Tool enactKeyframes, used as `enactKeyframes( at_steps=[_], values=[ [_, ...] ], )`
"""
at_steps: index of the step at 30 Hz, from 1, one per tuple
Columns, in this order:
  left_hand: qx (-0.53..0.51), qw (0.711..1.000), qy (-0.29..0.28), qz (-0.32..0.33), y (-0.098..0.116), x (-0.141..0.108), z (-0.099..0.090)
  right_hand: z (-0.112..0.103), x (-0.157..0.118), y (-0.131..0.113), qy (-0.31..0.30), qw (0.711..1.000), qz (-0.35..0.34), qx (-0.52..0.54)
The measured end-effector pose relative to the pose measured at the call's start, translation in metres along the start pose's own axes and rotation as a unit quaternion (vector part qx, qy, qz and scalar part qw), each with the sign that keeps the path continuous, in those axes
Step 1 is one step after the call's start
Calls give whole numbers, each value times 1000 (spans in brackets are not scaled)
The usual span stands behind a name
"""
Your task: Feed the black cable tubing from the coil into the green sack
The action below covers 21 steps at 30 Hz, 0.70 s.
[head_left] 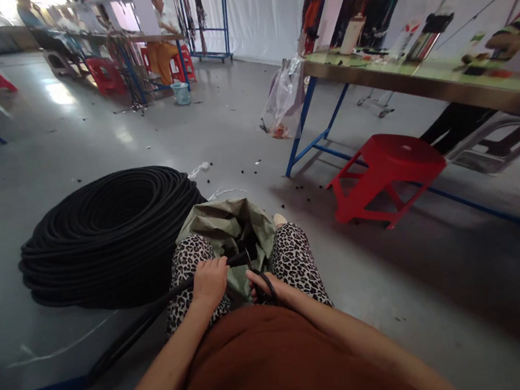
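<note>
Black cord [182,287] ran from eight o'clock into left hand [211,284], grasp wrapped firmly round it, end jutting toward three o'clock. Right hand [264,286] gripped scissors [270,287] by black handles, blades pointing twelve, right by cord's end; contact hard to tell. Green sack [214,216] gaped between leopard-print trouser legs [294,260], just beyond both hands at twelve, dark stuff inside. Big black coil [112,241] lay on floor [232,134] at ten. Red stool [392,154] stood at two, near counter [419,86].
</note>
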<state>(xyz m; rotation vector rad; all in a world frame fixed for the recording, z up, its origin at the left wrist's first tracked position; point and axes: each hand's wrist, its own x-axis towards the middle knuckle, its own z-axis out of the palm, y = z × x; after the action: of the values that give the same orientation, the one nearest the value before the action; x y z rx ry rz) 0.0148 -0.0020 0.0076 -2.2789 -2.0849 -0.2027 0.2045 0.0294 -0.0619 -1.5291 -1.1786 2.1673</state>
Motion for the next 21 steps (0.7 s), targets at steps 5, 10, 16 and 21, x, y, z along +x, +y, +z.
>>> enactKeyframes(
  at_steps=[5, 10, 16, 21],
  values=[
    [-9, 1000, -1, 24, -1, 0, 3, 0, 0, -2, 2, 999, -5, -36],
    [-5, 999, -9, 31, -1, 0, 4, -2, 0, -4, 16, 995, -8, -95],
    [-1, 1000, -14, 27, -1, 0, 1, -4, 9, 4, 7, 996, -16, -87],
    [-18, 1000, -1, 14, 0, -1, 0, -3, 7, 2, 3, 999, -8, -48]
  ],
)
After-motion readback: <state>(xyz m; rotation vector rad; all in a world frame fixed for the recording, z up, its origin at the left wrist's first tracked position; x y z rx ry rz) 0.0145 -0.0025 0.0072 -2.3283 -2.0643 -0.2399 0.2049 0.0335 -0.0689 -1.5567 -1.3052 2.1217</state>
